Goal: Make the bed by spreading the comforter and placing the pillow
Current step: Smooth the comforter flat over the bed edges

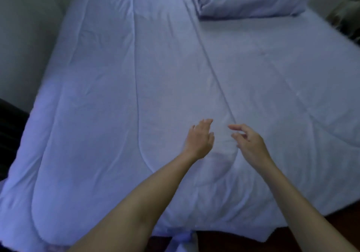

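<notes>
The left hand [199,139] and right hand [250,143] are held over the comforter [101,99], fingers loosely spread, nothing pinched; the pillow [247,0] is seen at its far end.

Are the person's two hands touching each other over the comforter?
Apart. The head view shows a strip of comforter between the left hand and the right hand.

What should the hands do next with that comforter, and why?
Probably lower both open hands onto the comforter edge running up the bed just ahead of them and grip it. The left hand and right hand hold nothing, and the comforter seems to end at that edge, short of the pillow side.
</notes>
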A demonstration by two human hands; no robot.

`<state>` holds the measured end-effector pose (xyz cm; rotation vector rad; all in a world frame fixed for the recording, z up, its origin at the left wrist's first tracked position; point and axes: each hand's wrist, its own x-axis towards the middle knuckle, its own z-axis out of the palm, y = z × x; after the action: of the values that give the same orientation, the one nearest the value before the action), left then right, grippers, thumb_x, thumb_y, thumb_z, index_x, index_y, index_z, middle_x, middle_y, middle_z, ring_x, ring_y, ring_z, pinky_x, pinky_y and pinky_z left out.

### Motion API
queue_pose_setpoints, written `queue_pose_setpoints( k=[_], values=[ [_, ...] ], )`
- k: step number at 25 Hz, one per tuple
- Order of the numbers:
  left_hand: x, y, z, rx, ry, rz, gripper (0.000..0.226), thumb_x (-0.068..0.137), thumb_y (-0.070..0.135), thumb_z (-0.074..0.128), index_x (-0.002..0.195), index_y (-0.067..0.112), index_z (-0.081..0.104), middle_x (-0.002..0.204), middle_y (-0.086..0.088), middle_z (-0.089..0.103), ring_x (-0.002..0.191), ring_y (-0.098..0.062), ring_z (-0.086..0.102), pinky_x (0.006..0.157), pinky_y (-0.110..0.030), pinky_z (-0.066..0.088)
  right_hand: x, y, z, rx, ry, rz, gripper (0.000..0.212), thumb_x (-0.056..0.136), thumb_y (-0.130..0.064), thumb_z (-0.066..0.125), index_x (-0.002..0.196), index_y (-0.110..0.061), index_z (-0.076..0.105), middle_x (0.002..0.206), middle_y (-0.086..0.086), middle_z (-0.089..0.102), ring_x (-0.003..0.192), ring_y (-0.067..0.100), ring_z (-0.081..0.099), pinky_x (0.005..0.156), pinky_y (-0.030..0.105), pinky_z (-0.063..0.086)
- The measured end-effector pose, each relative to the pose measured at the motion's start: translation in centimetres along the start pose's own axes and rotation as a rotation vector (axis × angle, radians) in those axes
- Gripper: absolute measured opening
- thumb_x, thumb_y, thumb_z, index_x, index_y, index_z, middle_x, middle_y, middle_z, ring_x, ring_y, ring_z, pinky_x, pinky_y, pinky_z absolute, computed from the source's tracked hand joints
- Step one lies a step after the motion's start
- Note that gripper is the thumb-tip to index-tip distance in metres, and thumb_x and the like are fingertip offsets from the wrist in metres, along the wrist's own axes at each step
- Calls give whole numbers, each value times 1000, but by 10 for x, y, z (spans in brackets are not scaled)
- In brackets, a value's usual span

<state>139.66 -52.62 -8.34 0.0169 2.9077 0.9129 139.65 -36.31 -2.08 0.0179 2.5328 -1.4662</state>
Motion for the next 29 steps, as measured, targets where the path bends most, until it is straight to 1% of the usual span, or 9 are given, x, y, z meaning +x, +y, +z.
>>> queue_pose_setpoints(
  k=[3,6,8,11,13,16,19,24,29],
  values=[
    [-2,-48,28,277,-150,-45,58,99,43,24,152,21,15,160,-1,15,148,-20,11,118,-45,1,16,20,19,-30,-58,56,28,91,-7,54,103,-29,64,107,-6,67,75,-9,59,79,27,50],
    [-24,-104,14,402,-28,-44,61,92,54,22,149,31,23,158,1,24,145,-22,25,117,-46,8,29,18,38,-92,-181,45,26,91,-4,54,103,-25,64,99,-4,64,62,-16,55,60,5,40],
    [-43,-137,-1,427,31,-134,61,91,56,27,148,33,27,156,2,28,143,-23,30,115,-46,10,40,9,52,-119,-201,17,25,92,-5,53,107,-19,66,101,0,65,67,-12,56,61,5,39],
    [-81,-173,-22,449,102,-389,66,89,58,26,149,31,24,158,1,25,144,-24,26,115,-49,12,51,0,92,-175,-189,-113,28,91,-15,49,115,-11,65,116,8,65,103,16,61,87,20,42],
    [-110,-195,-32,488,126,-531,68,90,58,24,151,29,17,160,-1,19,146,-25,20,116,-50,10,49,3,130,-261,-279,-228,45,86,-26,44,124,-9,59,129,12,60,120,29,53,102,34,38],
    [-141,-203,-44,488,166,-827,64,97,50,30,152,21,14,160,-7,15,147,-28,13,115,-55,7,36,27,166,-618,-424,-419,62,89,-40,41,145,-15,37,155,7,34,144,27,29,117,51,18],
    [-139,-173,-41,452,295,-962,56,96,25,36,147,4,27,156,-19,23,144,-37,19,114,-60,8,45,71,131,-794,-361,-547,69,87,-55,31,148,-24,31,157,-1,28,146,24,25,116,55,10],
    [-56,-32,55,429,371,-514,55,88,24,32,134,-2,48,143,-24,45,132,-40,44,108,-59,25,100,174,-52,-880,-131,-331,66,89,-57,25,148,-28,29,158,0,29,146,26,24,115,54,16],
    [56,152,188,347,97,-55,56,91,33,34,138,6,47,144,-13,47,132,-32,46,105,-59,34,119,293,-262,-929,31,-118,70,89,-60,26,149,-24,25,158,9,25,144,33,22,112,61,17]
  ],
)
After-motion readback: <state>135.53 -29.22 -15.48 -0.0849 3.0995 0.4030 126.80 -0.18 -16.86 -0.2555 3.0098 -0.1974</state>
